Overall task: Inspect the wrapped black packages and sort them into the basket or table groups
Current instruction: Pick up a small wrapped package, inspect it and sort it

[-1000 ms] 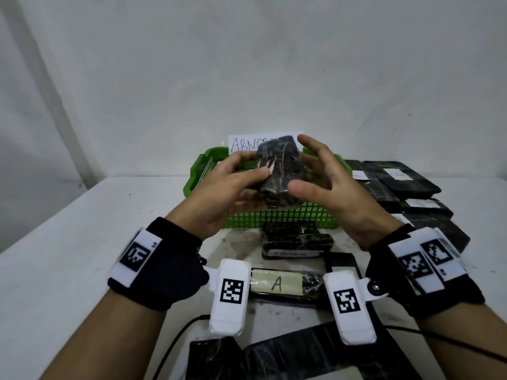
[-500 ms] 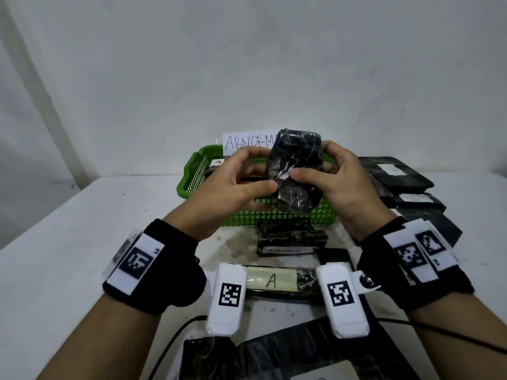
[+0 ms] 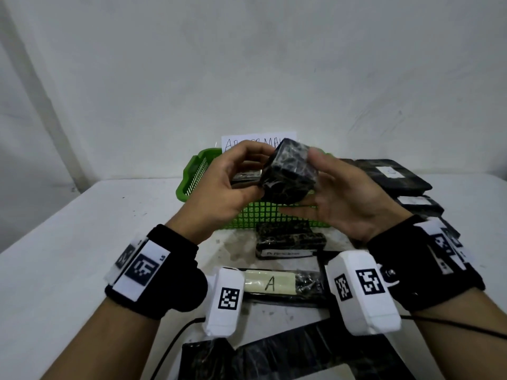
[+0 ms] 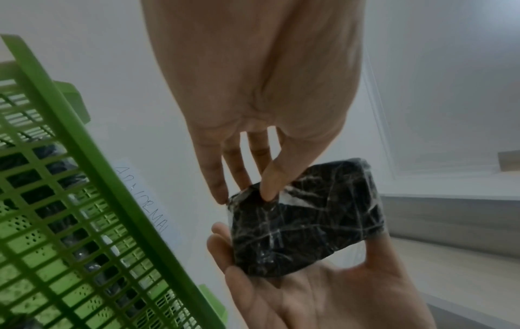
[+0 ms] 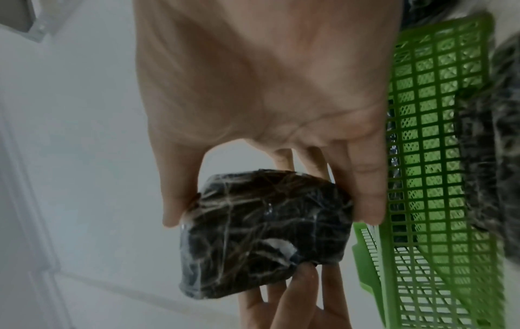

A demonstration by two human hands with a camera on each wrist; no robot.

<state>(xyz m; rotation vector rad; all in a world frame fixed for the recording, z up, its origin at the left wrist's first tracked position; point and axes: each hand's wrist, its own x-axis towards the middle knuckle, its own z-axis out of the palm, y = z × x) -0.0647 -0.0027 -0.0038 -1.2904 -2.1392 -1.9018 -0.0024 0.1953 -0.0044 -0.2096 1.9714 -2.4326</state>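
Observation:
A black package (image 3: 289, 174) wrapped in crinkled clear film is held in the air above the front of the green basket (image 3: 197, 171). My left hand (image 3: 262, 171) pinches its left corner with thumb and fingertips (image 4: 267, 191). My right hand (image 3: 310, 185) cradles it from the right, thumb on top and fingers (image 5: 368, 200) curled beneath. In the wrist views the package (image 4: 306, 222) (image 5: 264, 222) sits tilted between both hands. Another black package (image 3: 245, 176) lies inside the basket, mostly hidden.
A wrapped package (image 3: 290, 239) lies on the white table in front of the basket, and one labelled A (image 3: 274, 283) lies nearer me. Flat black packages (image 3: 395, 176) are stacked at the right. A handwritten paper sign (image 3: 258, 141) stands behind the basket. More black packages (image 3: 274, 357) lie at the near edge.
The package has been turned in my hands from upright to tilted. My right hand has slid lower so its fingers lie under it.

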